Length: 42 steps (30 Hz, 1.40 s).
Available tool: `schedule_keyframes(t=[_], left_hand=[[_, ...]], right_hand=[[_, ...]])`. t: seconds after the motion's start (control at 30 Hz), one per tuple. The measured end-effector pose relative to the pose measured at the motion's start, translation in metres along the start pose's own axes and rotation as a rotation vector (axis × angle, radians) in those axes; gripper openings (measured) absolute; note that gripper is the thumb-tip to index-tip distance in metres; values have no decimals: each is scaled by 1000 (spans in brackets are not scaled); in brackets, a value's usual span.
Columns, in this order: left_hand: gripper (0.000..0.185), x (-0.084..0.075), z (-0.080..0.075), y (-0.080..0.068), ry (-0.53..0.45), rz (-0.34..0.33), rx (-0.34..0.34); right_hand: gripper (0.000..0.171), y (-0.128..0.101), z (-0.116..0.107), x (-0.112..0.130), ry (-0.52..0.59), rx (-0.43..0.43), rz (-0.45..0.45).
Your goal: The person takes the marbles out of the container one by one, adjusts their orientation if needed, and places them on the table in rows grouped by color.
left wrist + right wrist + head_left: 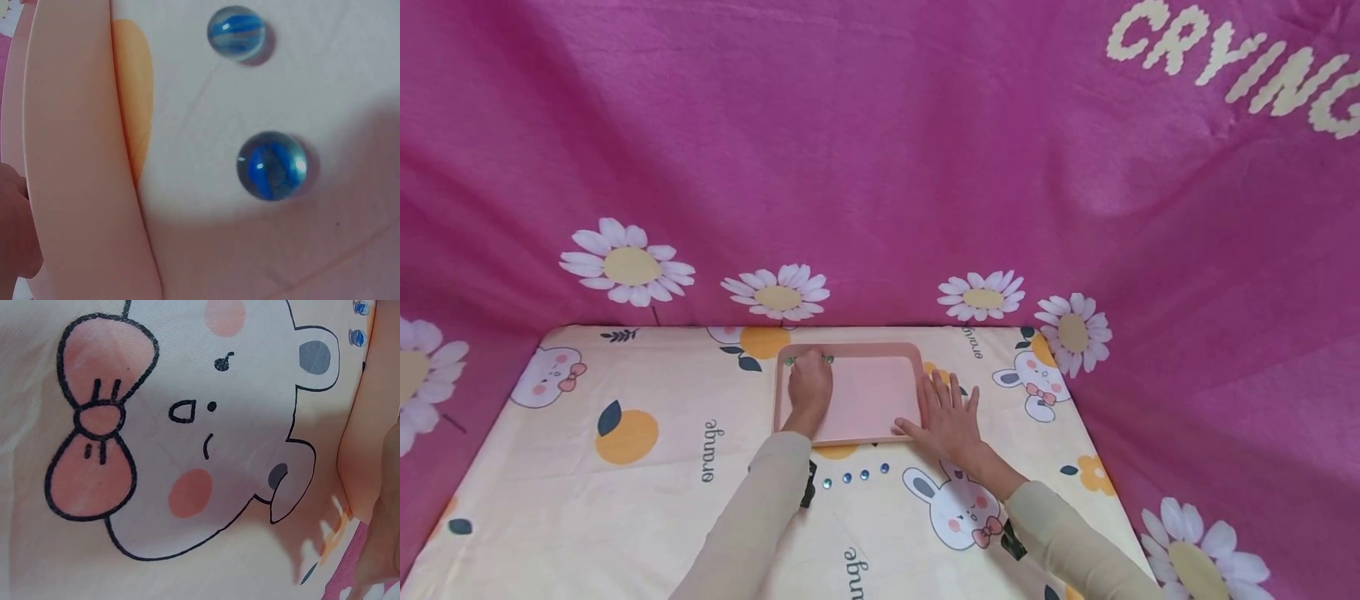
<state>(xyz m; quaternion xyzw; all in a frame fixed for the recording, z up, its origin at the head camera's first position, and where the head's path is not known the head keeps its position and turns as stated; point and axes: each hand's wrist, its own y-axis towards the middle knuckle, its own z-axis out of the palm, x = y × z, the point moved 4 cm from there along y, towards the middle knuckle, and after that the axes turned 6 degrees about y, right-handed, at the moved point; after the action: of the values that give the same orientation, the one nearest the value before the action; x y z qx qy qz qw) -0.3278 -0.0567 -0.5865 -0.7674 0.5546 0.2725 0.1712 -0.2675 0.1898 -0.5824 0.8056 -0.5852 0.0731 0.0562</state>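
Note:
A shallow pink tray lies on the table, its near wall filling the left of the left wrist view. My left hand reaches into its far left corner with fingers curled downward. Green marbles show on both sides of that hand, along the far wall. The fingertips are hidden, so I cannot tell whether they pinch a marble. My right hand rests at the tray's right side, fingers spread, thumb over the near right corner. In front of the tray, several glass marbles stand in a row, including a blue-swirled marble.
A cream tablecloth printed with rabbits and oranges covers the table. Pink fabric with daisies rises behind the table and along both sides. The loose marbles lie close to the left forearm.

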Motion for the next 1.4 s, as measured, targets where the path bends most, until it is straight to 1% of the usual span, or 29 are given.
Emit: schedule_keyframes(t=[0.2,0.37,0.43,0.53,0.67,0.73,0.97,1.0,1.07,1.17,1.3,1.4], left_hand=[[18,-3,-5,-2,-39,19,26],[13,-3,-14,-10,-109,17,16],[12,-3,-17,-15,-157,35,9],[16,-8,-22,-26,-220,93,3],[21,-15,-27,-48,-290,163,18],[20,-17,-27,-63,-321,188,34],[14,-27,-30,-117,-424,339,91],[15,-28,-31,-124,-430,346,106],[17,-29,-32,-136,-434,365,129],[19,-27,-31,-152,-412,388,165],[17,-23,-25,-171,-379,418,223],[17,-20,-21,-182,-355,459,246]], right_hand=[[100,2,-1,-2,-16,28,19],[99,3,-4,-3,-7,39,12],[99,3,-4,-3,-10,33,8],[98,4,-6,-3,3,19,5],[98,6,-5,-2,10,13,6],[99,6,-4,-2,0,15,7],[99,5,0,-1,-36,29,11],[99,4,0,-1,-42,33,10],[99,4,1,0,-46,38,6],[99,3,1,1,-40,43,2],[100,3,0,1,-24,41,2],[100,3,-1,1,-22,40,4]])
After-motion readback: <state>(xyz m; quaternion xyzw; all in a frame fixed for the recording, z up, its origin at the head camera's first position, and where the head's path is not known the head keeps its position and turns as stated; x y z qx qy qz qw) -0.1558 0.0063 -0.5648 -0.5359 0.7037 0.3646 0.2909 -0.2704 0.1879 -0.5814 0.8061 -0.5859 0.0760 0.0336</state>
